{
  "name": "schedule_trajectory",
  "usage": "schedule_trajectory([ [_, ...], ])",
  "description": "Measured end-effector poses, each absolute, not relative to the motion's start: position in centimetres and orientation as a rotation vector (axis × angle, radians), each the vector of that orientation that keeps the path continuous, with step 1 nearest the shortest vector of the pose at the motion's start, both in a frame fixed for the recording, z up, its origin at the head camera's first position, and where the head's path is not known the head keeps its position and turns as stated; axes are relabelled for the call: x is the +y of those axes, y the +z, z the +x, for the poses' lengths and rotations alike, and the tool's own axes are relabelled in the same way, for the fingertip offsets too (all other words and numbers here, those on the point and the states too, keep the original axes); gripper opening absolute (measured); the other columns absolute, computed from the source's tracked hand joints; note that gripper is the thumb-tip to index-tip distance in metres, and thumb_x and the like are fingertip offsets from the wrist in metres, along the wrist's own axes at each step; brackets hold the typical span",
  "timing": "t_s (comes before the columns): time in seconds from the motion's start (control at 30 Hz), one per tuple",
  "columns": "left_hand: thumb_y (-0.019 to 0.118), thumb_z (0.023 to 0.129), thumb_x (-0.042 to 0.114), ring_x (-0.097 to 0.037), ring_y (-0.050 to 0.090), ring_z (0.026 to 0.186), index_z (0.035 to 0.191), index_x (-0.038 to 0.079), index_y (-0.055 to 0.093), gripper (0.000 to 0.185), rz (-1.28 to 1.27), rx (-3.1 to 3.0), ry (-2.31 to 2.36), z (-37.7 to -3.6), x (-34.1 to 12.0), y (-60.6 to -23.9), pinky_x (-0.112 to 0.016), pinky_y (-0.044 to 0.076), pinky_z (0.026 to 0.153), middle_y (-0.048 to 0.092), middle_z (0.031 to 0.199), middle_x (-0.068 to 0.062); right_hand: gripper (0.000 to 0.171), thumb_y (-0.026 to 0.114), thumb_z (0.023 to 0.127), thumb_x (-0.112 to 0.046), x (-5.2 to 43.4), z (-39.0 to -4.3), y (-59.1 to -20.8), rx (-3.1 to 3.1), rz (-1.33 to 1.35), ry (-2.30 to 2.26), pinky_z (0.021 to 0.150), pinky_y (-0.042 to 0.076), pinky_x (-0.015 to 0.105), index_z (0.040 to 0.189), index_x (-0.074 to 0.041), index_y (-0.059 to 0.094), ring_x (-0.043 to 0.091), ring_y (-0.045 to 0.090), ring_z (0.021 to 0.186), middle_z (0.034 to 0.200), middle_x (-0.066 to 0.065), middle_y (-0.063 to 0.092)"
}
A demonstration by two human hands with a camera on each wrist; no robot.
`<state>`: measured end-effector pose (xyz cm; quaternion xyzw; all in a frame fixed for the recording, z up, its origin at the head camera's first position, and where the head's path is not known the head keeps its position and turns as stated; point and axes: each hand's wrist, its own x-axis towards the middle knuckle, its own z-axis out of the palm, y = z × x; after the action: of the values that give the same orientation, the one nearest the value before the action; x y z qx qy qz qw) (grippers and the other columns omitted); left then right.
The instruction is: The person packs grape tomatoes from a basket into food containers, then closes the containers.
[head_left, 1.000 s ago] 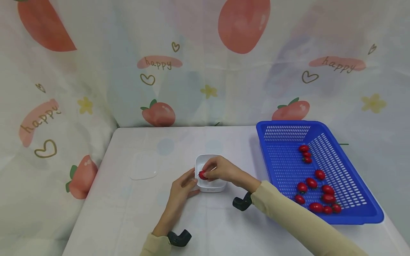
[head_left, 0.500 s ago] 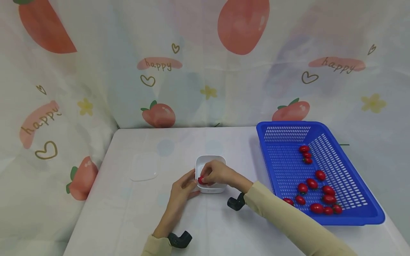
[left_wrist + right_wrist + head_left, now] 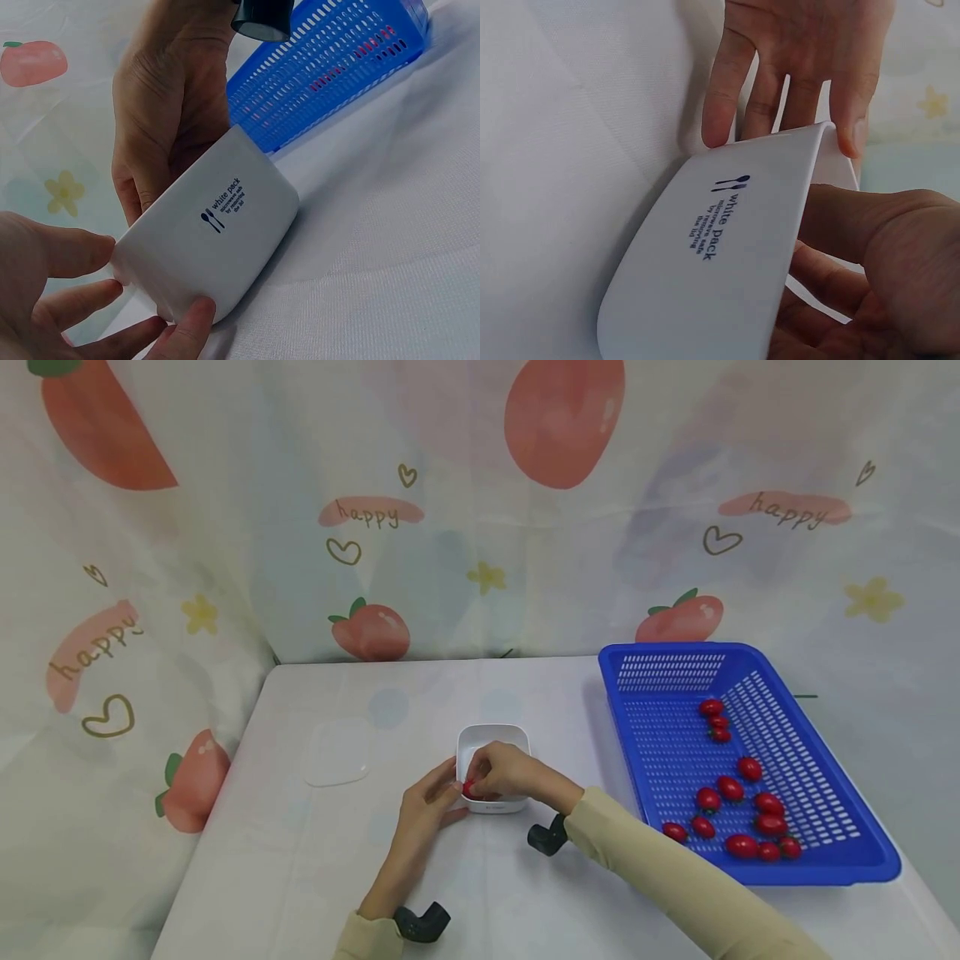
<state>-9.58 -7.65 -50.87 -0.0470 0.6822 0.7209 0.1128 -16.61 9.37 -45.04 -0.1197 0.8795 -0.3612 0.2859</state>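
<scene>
A small white plastic container point(image 3: 491, 806) stands on the table, its printed side shown in the left wrist view. My left hand point(image 3: 422, 806) rests its fairly straight fingertips around the container's left corner. Inside, my right hand point(image 3: 512, 770) reaches down and pinches a red cherry tomato point(image 3: 468, 789) near the left wall. That tomato is partly covered by the fingers, and both wrist views hide it behind the container wall. A blue plastic basket point(image 3: 622, 718) at the right holds several cherry tomatoes point(image 3: 731, 789).
A clear, thin lid point(image 3: 337, 752) lies flat on the white-covered table point(image 3: 300, 860), left of the container. Behind the table hangs a printed cloth point(image 3: 450, 443). The basket stands close to the right sleeve point(image 3: 660, 868).
My right hand has moved slightly left and lower into the container with the tomato. The left hand has stayed at the container's corner.
</scene>
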Motion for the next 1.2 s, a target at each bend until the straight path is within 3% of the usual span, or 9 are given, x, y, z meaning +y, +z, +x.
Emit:
schedule_trajectory([
  [0.33,0.063,0.104,0.017,-0.039,0.060,0.137,0.154,0.009,0.050,0.053,-0.125,1.984,2.134,-9.5,-7.7,-50.8,-0.045,0.062,0.100,0.054,0.155,-0.020,0.020,0.072,0.091,-0.003,10.1,-16.7,-44.2,2.306,-0.315,-1.079,0.076,0.066,0.033,0.110,0.004,0.071,0.023,0.075,0.080,0.093,0.010,0.073],
  [0.57,0.063,0.104,0.021,-0.037,0.060,0.136,0.154,0.012,0.051,0.053,-0.124,2.010,2.118,-9.4,-7.7,-50.8,-0.044,0.062,0.100,0.054,0.155,-0.018,0.022,0.071,0.093,-0.004,11.1,-16.4,-43.1,2.322,-0.307,-1.131,0.080,0.067,0.038,0.113,0.004,0.070,0.022,0.074,0.079,0.099,0.010,0.072],
  [0.8,0.063,0.105,0.023,-0.037,0.060,0.137,0.155,0.012,0.049,0.053,-0.112,2.020,2.108,-9.4,-7.6,-50.8,-0.044,0.061,0.101,0.054,0.156,-0.017,0.027,0.072,0.096,-0.011,12.8,-15.9,-41.7,2.336,-0.296,-1.184,0.089,0.066,0.046,0.119,0.002,0.069,0.031,0.077,0.093,0.110,0.012,0.072],
  [1.07,0.063,0.104,0.025,-0.037,0.059,0.138,0.155,0.014,0.050,0.054,-0.106,2.042,2.101,-9.3,-7.6,-51.1,-0.044,0.061,0.101,0.054,0.156,-0.016,0.027,0.072,0.097,-0.014,14.9,-14.9,-39.8,2.455,-0.331,-1.179,0.089,0.066,0.043,0.120,-0.001,0.070,0.022,0.075,0.095,0.113,0.013,0.073],
  [1.2,0.064,0.104,0.024,-0.037,0.059,0.138,0.154,0.013,0.051,0.053,-0.111,2.055,2.098,-9.3,-7.6,-51.2,-0.043,0.062,0.100,0.054,0.156,-0.017,0.026,0.071,0.097,-0.013,16.2,-14.5,-39.0,2.501,-0.357,-1.204,0.088,0.066,0.040,0.119,0.000,0.070,0.024,0.073,0.101,0.114,0.014,0.073],
])
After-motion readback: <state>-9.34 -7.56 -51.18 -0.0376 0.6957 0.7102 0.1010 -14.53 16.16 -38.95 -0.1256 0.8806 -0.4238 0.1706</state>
